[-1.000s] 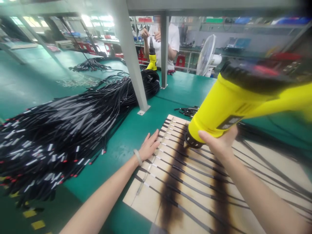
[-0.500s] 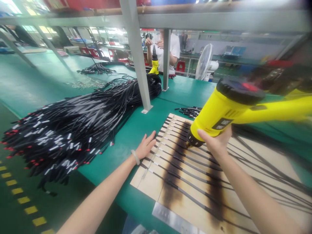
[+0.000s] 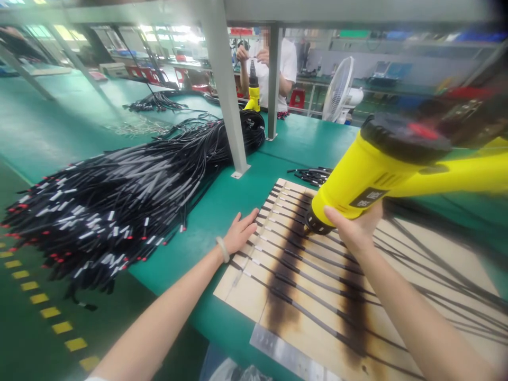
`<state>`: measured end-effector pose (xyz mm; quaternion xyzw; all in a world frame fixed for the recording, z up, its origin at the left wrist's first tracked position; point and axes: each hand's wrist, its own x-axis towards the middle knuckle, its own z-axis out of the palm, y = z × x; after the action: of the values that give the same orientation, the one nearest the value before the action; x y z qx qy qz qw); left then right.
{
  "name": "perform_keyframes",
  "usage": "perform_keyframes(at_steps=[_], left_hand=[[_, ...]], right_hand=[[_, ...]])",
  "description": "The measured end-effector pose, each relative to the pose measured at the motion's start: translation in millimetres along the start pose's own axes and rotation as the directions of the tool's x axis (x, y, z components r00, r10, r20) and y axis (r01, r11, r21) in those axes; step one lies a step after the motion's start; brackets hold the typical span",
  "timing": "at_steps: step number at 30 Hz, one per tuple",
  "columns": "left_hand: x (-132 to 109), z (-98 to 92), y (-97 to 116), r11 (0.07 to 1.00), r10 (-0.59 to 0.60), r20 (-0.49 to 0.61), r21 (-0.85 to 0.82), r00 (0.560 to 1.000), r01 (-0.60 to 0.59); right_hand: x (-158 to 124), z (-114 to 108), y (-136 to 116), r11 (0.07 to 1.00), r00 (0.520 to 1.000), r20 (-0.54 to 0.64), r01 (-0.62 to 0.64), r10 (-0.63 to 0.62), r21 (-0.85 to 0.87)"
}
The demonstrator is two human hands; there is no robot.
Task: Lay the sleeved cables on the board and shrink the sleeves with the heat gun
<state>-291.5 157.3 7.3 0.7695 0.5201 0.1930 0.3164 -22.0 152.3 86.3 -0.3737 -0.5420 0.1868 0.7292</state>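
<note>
My right hand (image 3: 359, 227) is wrapped round the barrel of a yellow and black heat gun (image 3: 363, 172). The gun's nozzle points down and left, close above black cables (image 3: 317, 320) laid side by side on a pale wooden board (image 3: 242, 298). Two dark scorched bands cross the board under the cables. At the board's left edge rests my left hand (image 3: 240, 233), fingers stretched out and palm down, by the cable ends. A pale bracelet (image 3: 223, 250) circles the left wrist. The right fingers behind the barrel are hidden.
A large bundle of black cables (image 3: 130, 196) with white and red ends covers the green table's left side. Grey posts (image 3: 228, 95) support an overhead shelf. Behind them stand a co-worker (image 3: 286, 63), another yellow heat gun (image 3: 253, 98) and a white fan (image 3: 339, 87). A metal ruler (image 3: 278, 349) lines the board's near edge.
The camera view has shifted slightly. The heat gun's rear end sits a little further right and up, while its nozzle stays over nearly the same spot. My left hand keeps its place.
</note>
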Motion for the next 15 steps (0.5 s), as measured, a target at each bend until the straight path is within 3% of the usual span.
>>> perform_keyframes(at_steps=[10,15], left_hand=[[0.7,1.0,-1.4,1.000,-0.007,0.013,0.006,1.000,0.007],[0.4,1.5,-0.6,1.000,-0.008,0.003,0.001,1.000,0.008]], right_hand=[[-0.3,-6.3,1.9,0.996,0.999,-0.008,0.038,-0.039,-0.082],[2.0,-2.0,2.5,0.997,0.997,-0.036,0.066,-0.067,-0.036]])
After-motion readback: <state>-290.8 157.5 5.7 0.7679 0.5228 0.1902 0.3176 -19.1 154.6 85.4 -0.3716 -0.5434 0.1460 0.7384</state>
